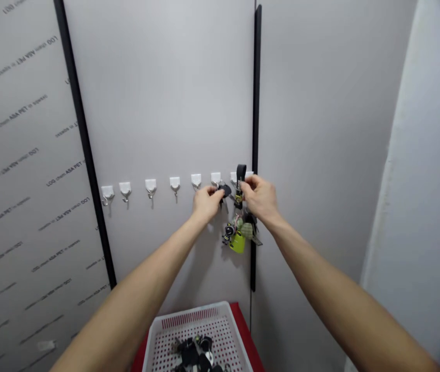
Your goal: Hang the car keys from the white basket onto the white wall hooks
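A row of several white adhesive hooks [150, 186] runs across the pale door panel. Near the right end, my left hand [206, 202] pinches a dark key [225, 191] just below one hook. My right hand [258, 197] has its fingers closed on a black strap keychain [240, 178] in front of the hooks further right. Below that strap hang a yellow-green tag [237, 242], a small dark figure charm and several keys. The fingertips of my right hand partly cover the strap's edge and the hook behind.
A white perforated basket [229, 310] with several dark keys [190, 354] stands below on a red surface [246, 336]. Black vertical strips [256, 93] edge the panel. A white wall is at the far right.
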`<state>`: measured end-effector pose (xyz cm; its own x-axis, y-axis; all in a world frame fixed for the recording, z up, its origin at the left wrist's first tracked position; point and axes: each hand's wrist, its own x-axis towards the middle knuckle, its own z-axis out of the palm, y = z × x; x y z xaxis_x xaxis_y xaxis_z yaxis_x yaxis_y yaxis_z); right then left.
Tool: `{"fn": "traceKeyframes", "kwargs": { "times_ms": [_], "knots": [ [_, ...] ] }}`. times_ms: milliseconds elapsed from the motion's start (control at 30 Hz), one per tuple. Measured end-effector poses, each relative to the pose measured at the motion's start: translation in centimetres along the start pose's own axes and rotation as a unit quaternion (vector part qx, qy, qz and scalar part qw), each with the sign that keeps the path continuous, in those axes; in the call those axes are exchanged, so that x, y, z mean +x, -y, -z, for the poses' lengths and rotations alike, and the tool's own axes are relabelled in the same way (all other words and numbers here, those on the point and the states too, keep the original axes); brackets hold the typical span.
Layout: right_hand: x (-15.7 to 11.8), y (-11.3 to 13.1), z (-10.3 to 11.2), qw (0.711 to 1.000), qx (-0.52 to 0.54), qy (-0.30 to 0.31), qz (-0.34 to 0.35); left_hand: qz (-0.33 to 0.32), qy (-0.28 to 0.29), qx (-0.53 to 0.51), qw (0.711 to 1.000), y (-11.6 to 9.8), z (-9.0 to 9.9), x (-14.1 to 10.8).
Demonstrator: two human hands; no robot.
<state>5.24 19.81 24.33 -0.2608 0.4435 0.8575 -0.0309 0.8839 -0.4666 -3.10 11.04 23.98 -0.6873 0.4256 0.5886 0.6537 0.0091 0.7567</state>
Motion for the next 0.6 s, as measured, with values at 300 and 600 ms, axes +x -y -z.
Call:
{"fn": "traceKeyframes", "kwargs": {
  "times_ms": [300, 600],
  "knots": [
    [-2.5, 0.3, -1.0, 0.988, 0.085, 0.125, 0.0, -0.013, 0.148, 0.006, 0.989, -2.3, 2.7, -1.0],
    [-17.0, -2.4, -4.2, 0.924, 0.044, 0.371, -0.076, 0.2, 0.243, 0.047, 0.948, 8.8, 3.4, -12.0]
  ]
}}
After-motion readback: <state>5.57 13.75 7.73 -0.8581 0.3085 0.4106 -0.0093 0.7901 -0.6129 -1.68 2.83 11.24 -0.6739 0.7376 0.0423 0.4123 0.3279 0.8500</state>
